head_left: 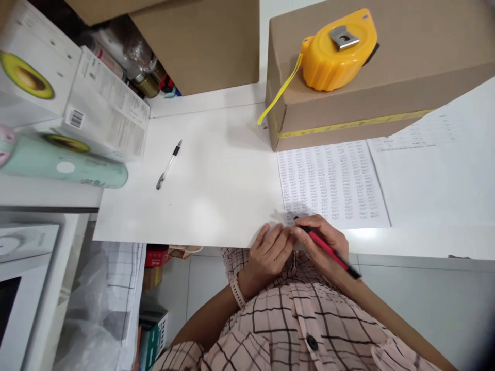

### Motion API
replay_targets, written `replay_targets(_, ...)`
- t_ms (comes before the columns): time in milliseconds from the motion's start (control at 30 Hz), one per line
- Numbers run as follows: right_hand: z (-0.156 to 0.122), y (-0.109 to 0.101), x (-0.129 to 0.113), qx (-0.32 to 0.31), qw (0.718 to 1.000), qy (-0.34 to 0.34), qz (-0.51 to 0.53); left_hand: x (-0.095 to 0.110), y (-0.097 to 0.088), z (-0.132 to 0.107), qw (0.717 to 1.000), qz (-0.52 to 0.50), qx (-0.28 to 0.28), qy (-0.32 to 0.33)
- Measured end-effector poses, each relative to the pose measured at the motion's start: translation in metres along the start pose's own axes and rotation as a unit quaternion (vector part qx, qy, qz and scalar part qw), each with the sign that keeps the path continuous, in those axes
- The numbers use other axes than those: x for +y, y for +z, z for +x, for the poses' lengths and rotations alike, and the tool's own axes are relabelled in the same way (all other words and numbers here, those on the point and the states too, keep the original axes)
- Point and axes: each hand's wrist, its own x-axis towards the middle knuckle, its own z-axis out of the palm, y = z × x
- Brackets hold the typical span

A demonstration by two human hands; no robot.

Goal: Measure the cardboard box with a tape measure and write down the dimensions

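My right hand (325, 245) is closed around a thick red and black pen (323, 245), its dark tip pointing at the lower left corner of a printed sheet (328, 180). I cannot tell whether the tip touches the paper. Beside it, my left hand (270, 252) lies over the table's front edge with fingers stretched out and holding nothing visible. Its fingertips are close to the right hand's fingers. Columns of small print cover the sheet, whose top edge runs under a cardboard box (371, 108).
A yellow tape measure (336, 51) sits on the box. A black-and-clear pen (169, 165) lies on the white table (216, 180). A mint bottle (73, 162) and avocado-printed boxes (104, 103) stand left. More paper (429, 175) lies right; another carton (209, 46) is behind.
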Motion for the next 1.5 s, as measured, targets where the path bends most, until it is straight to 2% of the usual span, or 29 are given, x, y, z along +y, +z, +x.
replay_targets(167,0.000,0.001,0.000,0.056,0.998,-0.001,-0.021,0.000,0.003,-0.001,1.000,-0.001,0.011,-0.007)
replay_targets(300,-0.001,0.006,0.001,0.062,0.997,0.009,-0.043,0.000,0.006,-0.002,1.000,0.012,0.007,-0.008)
replay_targets(433,-0.003,0.011,0.003,0.090,0.993,-0.039,-0.072,0.000,0.009,-0.005,0.999,0.017,0.029,-0.006)
replay_targets(900,-0.002,0.011,0.001,0.071,0.981,-0.076,-0.161,-0.004,0.009,-0.012,1.000,-0.019,0.023,-0.001)
replay_targets(1133,-0.002,0.012,0.003,0.069,0.984,-0.081,-0.145,-0.004,0.010,-0.013,0.999,-0.032,0.026,-0.003)
replay_targets(1333,-0.001,0.013,0.003,0.069,0.979,-0.086,-0.172,-0.004,0.009,-0.013,0.999,-0.043,0.013,-0.006)
replay_targets(1500,-0.002,0.012,0.005,0.059,0.978,-0.092,-0.176,-0.004,0.009,-0.011,0.999,-0.033,0.030,-0.004)
